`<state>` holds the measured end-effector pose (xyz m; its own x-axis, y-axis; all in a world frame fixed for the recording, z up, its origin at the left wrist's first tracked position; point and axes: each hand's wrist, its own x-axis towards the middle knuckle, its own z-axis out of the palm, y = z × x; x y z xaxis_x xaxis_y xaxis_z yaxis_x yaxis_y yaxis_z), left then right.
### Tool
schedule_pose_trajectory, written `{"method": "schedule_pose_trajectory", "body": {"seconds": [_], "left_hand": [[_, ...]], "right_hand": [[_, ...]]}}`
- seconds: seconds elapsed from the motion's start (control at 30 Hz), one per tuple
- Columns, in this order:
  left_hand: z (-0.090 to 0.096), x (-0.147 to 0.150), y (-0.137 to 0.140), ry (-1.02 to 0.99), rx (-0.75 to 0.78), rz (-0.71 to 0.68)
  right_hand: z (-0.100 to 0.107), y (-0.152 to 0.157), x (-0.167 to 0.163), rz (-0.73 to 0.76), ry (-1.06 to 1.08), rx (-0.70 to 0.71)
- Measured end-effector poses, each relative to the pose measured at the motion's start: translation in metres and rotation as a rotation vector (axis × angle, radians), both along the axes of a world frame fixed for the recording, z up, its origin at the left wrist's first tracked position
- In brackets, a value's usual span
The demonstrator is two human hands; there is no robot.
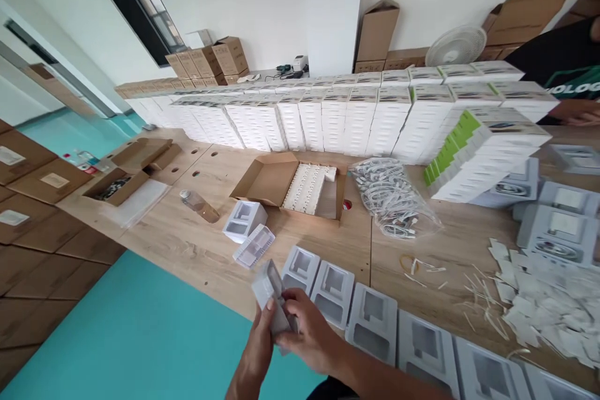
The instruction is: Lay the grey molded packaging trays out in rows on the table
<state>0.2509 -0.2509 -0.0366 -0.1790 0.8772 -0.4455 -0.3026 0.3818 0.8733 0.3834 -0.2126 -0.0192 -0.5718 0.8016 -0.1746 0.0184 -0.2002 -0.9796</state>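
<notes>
Plastic tray (268, 284), pale grey, is being held up at the counter's front edge, at the left end of the tray row; fingers are covering much of it, so one tray or several nested is hard to tell. Both hands are gripping it: left hand (260, 334) is pinching its left side, thumb on top; right hand (309, 328) is closing on the right side, some fingertips hiding behind it. Row of trays (372, 319) is running right along the counter (290, 240); forearm is covering part, bottom edge is cutting off the last ones. Tray stack (242, 220) is standing behind, a loose tray (254, 246) lying just beside it. Bottle (199, 206) is standing to the left; no brand is reading on it. Open carton (265, 181) is holding white parts, too small to identify. Clear bag (391, 197) is holding white cables. White scraps (553, 309) are piling up at right. White boxes (300, 119) are forming a long wall behind, some showing green sides; their print is too small to read. Brown cartons (54, 180) at left are bearing white labels, also illegible. Co-worker's shirt (574, 78) is showing "OLOG", rest cut off; that person's head is falling outside the frame.
</notes>
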Motion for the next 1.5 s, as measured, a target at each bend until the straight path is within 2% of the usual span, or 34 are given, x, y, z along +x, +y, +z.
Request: {"method": "schedule_pose_trajectory", "body": {"seconds": [0.07,0.13,0.17,0.2,0.27,0.3,0.33,0.4,0.5,0.6,0.67,0.73,0.8,0.93,1.0,1.1,1.23,1.33,1.43,1.5], "left_hand": [[-0.005,0.001,0.011,-0.071,0.05,-0.105],[-0.011,-0.017,0.029,0.039,0.077,-0.158],[-0.015,-0.032,0.041,0.179,0.074,-0.136],[-0.02,-0.05,0.055,0.404,0.044,-0.048],[-0.032,-0.09,0.085,0.953,-0.029,0.111],[-0.04,-0.109,0.098,1.169,-0.053,0.129],[-0.047,-0.124,0.108,1.296,-0.104,0.061],[-0.06,-0.142,0.12,1.322,-0.113,-0.054],[-0.075,-0.136,0.116,1.357,-0.035,-0.168],[-0.086,-0.11,0.099,1.644,0.133,-0.236],[-0.097,-0.093,0.088,1.827,0.177,-0.325],[-0.108,-0.08,0.08,1.881,0.124,-0.407],[-0.12,-0.069,0.076,1.877,0.09,-0.43],[-0.135,-0.051,0.081,1.876,0.215,-0.338],[-0.138,-0.046,0.084,1.87,0.278,-0.338],[-0.141,-0.05,0.077,1.88,0.278,-0.388],[-0.143,-0.077,0.052,1.928,0.204,-0.392],[-0.136,-0.079,0.04,1.942,0.201,-0.298],[-0.125,-0.035,0.04,1.914,0.307,-0.212],[-0.122,0.016,0.042,1.844,0.458,-0.379]], "right_hand": [[0.0,0.003,0.018,-0.048,0.047,-0.007],[-0.001,0.008,0.045,-0.101,0.084,-0.064],[-0.002,0.009,0.062,-0.14,0.091,-0.102],[-0.002,0.009,0.081,-0.189,0.093,-0.134],[-0.004,0.003,0.121,-0.312,0.073,-0.165],[-0.005,-0.003,0.142,-0.382,0.051,-0.176],[-0.006,-0.01,0.161,-0.46,0.021,-0.193],[-0.012,-0.029,0.195,-0.611,-0.035,-0.256],[-0.021,-0.059,0.227,-0.763,-0.02,-0.36],[-0.023,-0.08,0.237,-0.844,0.048,-0.413],[-0.019,-0.088,0.239,-0.856,0.063,-0.42],[-0.013,-0.091,0.242,-0.836,0.042,-0.4],[-0.007,-0.093,0.249,-0.834,-0.003,-0.358],[-0.003,-0.098,0.275,-0.92,-0.05,-0.338],[-0.005,-0.101,0.289,-0.946,-0.042,-0.357],[-0.006,-0.107,0.308,-0.969,-0.031,-0.356],[-0.01,-0.119,0.331,-1.017,-0.042,-0.368],[-0.015,-0.128,0.345,-1.037,-0.006,-0.392],[-0.016,-0.132,0.356,-1.05,0.026,-0.406],[-0.014,-0.131,0.363,-1.067,0.038,-0.406]]}}
